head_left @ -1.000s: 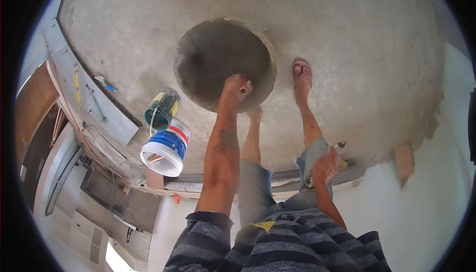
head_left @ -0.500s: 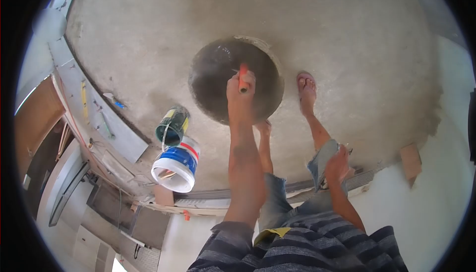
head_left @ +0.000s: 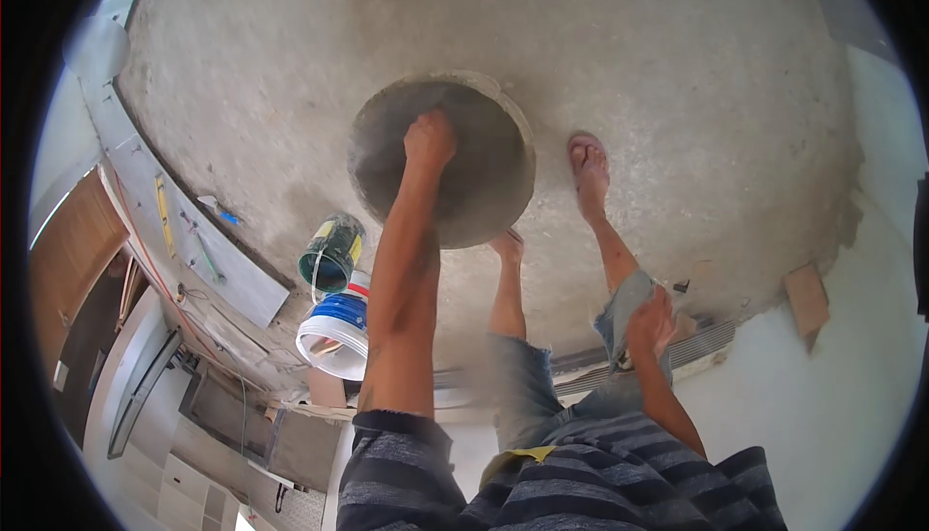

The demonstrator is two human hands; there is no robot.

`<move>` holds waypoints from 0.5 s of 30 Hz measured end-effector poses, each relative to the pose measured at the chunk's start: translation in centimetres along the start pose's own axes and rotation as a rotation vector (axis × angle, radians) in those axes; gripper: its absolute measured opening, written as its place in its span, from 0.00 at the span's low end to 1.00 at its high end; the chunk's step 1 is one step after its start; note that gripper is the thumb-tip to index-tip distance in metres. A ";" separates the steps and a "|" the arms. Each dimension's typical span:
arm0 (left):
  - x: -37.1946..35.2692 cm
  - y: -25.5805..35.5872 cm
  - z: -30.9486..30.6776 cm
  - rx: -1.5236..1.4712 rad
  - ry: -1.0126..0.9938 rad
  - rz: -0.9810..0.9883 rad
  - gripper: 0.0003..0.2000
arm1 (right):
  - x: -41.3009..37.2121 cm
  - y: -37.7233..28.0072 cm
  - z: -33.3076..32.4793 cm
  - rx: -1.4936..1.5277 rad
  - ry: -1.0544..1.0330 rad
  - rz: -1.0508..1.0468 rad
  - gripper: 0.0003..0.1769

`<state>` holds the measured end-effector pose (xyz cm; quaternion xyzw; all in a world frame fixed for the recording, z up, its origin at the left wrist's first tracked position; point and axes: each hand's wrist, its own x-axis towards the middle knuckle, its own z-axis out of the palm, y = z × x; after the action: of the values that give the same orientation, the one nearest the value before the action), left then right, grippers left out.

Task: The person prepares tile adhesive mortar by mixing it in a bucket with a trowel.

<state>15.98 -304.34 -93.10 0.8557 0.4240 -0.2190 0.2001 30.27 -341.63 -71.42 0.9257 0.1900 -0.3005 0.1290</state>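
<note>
On the concrete floor (head_left: 677, 67): the round pan (head_left: 489, 183) of grey mix lay just ahead of your feet.
Left hand (head_left: 429, 141): you had it balled into a fist inside the pan, near its far left side; what it gripped did not show.
Right hand (head_left: 650, 321): it rested on your right knee at the frayed shorts (head_left: 619, 304); curled or flat, I cannot tell.
Buckets: a green bucket (head_left: 329, 258) and a white-and-blue bucket (head_left: 334, 333) stood touching, left of your arm.
</note>
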 end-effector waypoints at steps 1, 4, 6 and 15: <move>0.4 -0.2 1.4 0.028 0.018 0.017 0.10 | -0.2 0.6 0.7 0.012 0.021 -0.038 0.18; 0.4 -1.6 5.5 0.010 0.065 0.106 0.10 | -0.4 2.9 3.2 0.014 0.023 -0.001 0.18; -0.9 -3.0 6.5 0.120 0.034 0.106 0.11 | -0.8 3.1 3.8 0.040 -0.010 0.070 0.17; -4.1 -3.5 6.4 -0.113 -0.226 -0.058 0.13 | -0.9 0.0 0.5 0.084 -0.098 0.164 0.19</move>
<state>9.56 -308.33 -96.68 0.8004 0.4349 -0.2953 0.2881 29.32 -342.08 -71.28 0.9270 0.0941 -0.3416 0.1233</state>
